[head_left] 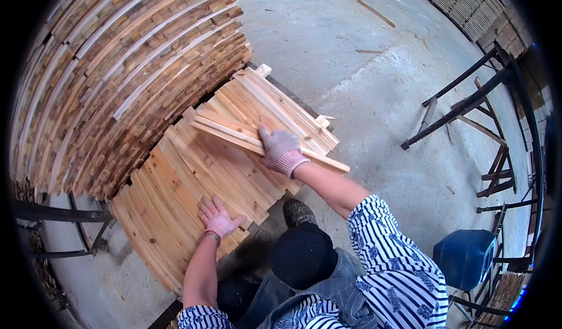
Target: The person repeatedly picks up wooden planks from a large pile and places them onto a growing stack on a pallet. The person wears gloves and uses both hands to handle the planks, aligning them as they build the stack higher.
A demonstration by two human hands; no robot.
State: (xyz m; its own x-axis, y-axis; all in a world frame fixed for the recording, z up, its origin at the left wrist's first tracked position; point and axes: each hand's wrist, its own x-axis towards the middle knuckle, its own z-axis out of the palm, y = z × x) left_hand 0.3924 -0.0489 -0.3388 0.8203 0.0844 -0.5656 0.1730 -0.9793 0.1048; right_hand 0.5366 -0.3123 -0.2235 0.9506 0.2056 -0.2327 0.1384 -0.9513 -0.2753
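Observation:
My right hand (280, 148), in a pale knitted glove, is closed around a narrow wooden strip (328, 162), perhaps two lying together. The strip slants across a layer of light pine boards (170, 182) laid side by side in front of me. My left hand (215, 216), also in a light glove, lies flat with spread fingers on the nearer boards. Board ends along the near side are uneven. At the far right end, a few loose strips (281, 103) rest on the layer.
A tall stack of wooden slats (134, 71) stands right behind the boards on the left. Dark metal frames (462, 103) stand at the right, above a blue plastic jerrycan (463, 259). Wood scraps (376, 13) lie on the concrete floor (316, 24). My knee (303, 256) is close below the boards.

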